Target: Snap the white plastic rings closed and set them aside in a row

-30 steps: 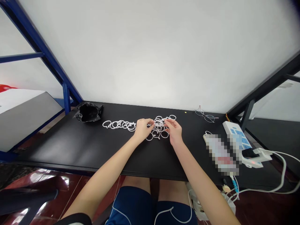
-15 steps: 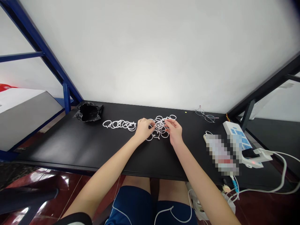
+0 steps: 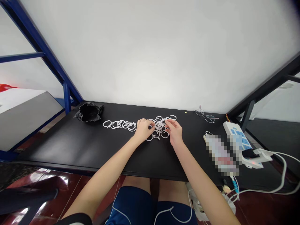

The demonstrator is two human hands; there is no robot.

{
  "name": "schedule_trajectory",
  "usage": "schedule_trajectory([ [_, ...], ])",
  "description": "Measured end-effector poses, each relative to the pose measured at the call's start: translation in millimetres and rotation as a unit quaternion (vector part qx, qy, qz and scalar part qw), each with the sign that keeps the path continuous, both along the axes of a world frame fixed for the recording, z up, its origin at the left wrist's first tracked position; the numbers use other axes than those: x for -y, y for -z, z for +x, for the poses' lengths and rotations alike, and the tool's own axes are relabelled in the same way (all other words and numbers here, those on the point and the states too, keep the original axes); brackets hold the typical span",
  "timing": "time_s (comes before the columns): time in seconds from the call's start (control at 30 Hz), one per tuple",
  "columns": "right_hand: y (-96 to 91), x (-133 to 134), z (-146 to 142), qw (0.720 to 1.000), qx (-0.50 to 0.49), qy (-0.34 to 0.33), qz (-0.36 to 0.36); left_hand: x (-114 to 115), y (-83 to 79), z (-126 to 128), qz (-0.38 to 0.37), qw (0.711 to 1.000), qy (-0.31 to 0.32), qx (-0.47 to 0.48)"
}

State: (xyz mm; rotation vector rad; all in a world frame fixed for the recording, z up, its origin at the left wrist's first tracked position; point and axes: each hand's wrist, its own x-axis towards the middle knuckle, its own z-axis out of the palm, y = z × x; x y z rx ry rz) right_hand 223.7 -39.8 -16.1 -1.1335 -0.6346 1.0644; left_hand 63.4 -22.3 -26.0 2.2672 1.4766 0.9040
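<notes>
A loose pile of thin white open rings with knobbed ends (image 3: 159, 126), looking like shower curtain rings, lies between my hands. On the left edge of the pile, my left hand (image 3: 142, 129) has thumb and forefinger closed on a white ring. My right hand (image 3: 175, 131) pinches at the pile's right side, its fingertips closed on a ring too. Whether both hands grip the same ring cannot be made out in the tangle. To the left of my left hand, more white rings (image 3: 120, 124) lie overlapping in a row.
A crumpled black plastic bag (image 3: 90, 113) stands open at the back left of the black table (image 3: 98, 150). Eyeglasses (image 3: 206, 116) lie at the back right. Nearer on the right are a phone (image 3: 221, 156), a power strip (image 3: 237, 134) and white cables (image 3: 281, 178).
Hardly anything differs. Both hands stay over the pile with only slight finger movement, and the row of rings and the bag have not moved.
</notes>
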Motion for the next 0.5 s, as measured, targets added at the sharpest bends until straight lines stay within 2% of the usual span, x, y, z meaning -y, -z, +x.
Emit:
schedule_trajectory([
  [0.5, -0.7, -0.4, -0.5, 1.0, -0.009, 0.003, -0.006, 2.9, -5.0, -1.7, 0.004, 0.998, -0.049, -0.046],
])
